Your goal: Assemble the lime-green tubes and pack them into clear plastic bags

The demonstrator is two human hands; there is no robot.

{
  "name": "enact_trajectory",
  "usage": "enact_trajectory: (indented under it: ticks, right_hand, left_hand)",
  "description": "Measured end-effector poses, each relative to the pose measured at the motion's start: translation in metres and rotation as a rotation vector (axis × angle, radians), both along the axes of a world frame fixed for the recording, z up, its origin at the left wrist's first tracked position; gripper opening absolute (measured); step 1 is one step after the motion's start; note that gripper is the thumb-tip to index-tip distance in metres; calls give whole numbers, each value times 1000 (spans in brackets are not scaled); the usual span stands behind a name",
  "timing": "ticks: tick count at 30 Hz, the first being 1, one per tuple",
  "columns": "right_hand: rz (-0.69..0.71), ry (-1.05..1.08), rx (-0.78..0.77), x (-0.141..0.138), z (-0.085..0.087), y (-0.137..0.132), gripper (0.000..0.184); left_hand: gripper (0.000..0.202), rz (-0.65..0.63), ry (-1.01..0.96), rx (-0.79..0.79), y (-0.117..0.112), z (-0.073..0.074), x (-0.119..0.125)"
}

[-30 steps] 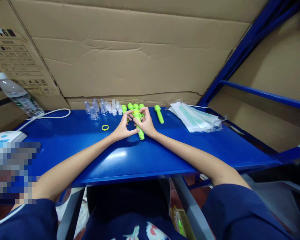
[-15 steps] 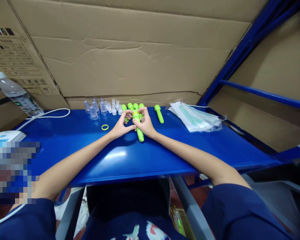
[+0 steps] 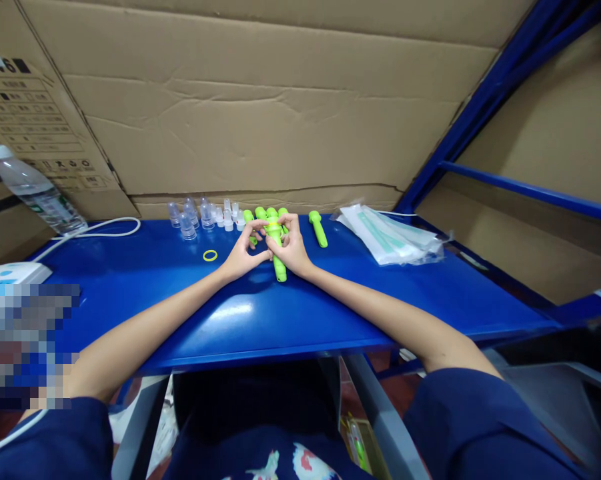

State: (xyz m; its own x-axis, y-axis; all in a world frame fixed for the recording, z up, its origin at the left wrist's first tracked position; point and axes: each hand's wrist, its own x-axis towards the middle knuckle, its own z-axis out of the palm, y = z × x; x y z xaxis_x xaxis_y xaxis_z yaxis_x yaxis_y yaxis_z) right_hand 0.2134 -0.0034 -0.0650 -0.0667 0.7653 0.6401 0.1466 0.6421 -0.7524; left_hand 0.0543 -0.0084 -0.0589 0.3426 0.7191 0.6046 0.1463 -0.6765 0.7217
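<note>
- Right hand (image 3: 294, 253): fingers grasping 1 green tool (image 3: 279, 268) over the worktop (image 3: 340, 300).
- Left hand (image 3: 239, 257): fingers at its upper end; grip cannot be told.
- Yellow ring (image 3: 205, 256): left, on the worktop.

1. Bench (image 3: 260, 327): blue, glossy, with a bright reflection near its front edge.
2. Bottle (image 3: 43, 197): far left, clear, white-capped, slanting in the view, beside cardboard.
3. Cable (image 3: 114, 231): white, looped on the far left of the bench, near the bottle's base.
4. White box (image 3: 17, 273): left edge, with blue marks; a pixelated patch covers what is just nearer.
5. Packets (image 3: 390, 233): clear plastic with white and pale green inside, overlapping, far right on the bench.
6. Cardboard (image 3: 255, 127): creased, walling the far side; print at left.
7. Frame (image 3: 480, 117): blue bars, right.
</note>
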Motion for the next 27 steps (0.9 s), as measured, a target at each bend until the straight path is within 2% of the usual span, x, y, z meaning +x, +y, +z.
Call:
enact_trajectory:
  ticks: [4,10,20,27]
  right_hand:
    - [18,20,-3,0,0,0,57]
    - [53,30,-4,0,-1,0,42]
    - [71,14,-29,0,-4,-2,47]
    - [60,-44,-16,1,-1,-5,46]
  left_hand:
    - [58,13,4,32,-1,0,0]
    - [57,5,7,20,-1,0,0]
    - [46,-41,-31,-19,6,5,-3]
    - [31,82,56,81,4,15,-5]
